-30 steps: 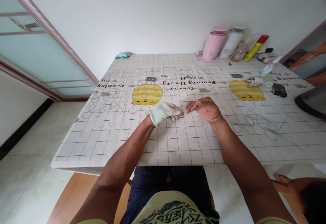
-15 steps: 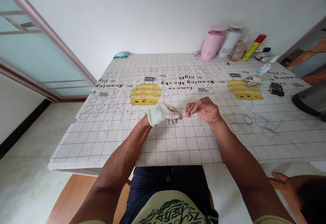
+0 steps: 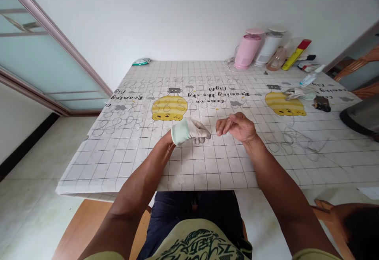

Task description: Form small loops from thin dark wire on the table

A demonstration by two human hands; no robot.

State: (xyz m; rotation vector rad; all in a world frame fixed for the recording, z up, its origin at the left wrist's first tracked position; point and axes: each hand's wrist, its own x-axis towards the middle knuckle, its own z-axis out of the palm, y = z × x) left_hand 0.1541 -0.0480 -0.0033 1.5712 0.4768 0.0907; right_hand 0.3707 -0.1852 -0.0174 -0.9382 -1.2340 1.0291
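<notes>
My left hand [image 3: 199, 131], in a pale glove with a mint cuff, is closed in a pinch above the table. At its fingertips a faint bit of thin wire shows. My bare right hand [image 3: 237, 127] faces it a short gap away, fingers curled and pressed together; whatever sits between them is too fine to make out. Beyond my hands, several thin wire loops [image 3: 174, 105], many like figure eights, lie in rows on the checked tablecloth [image 3: 189, 173]. To the right of my right hand spreads a loose tangle of thin wire [image 3: 291, 137].
At the back right stand a pink cylinder [image 3: 247, 51], a white cylinder [image 3: 268, 50], a bottle [image 3: 276, 59] and a yellow-red box [image 3: 296, 55]. Nearer are a crumpled glove [image 3: 296, 93], a spray bottle [image 3: 311, 76] and a metal kettle [image 3: 363, 114]. A green packet [image 3: 141, 62] lies back left.
My left hand has shifted very slightly left, so the gap to my right hand is a bit wider. Both hands keep their closed pose; the view has tilted slightly.
</notes>
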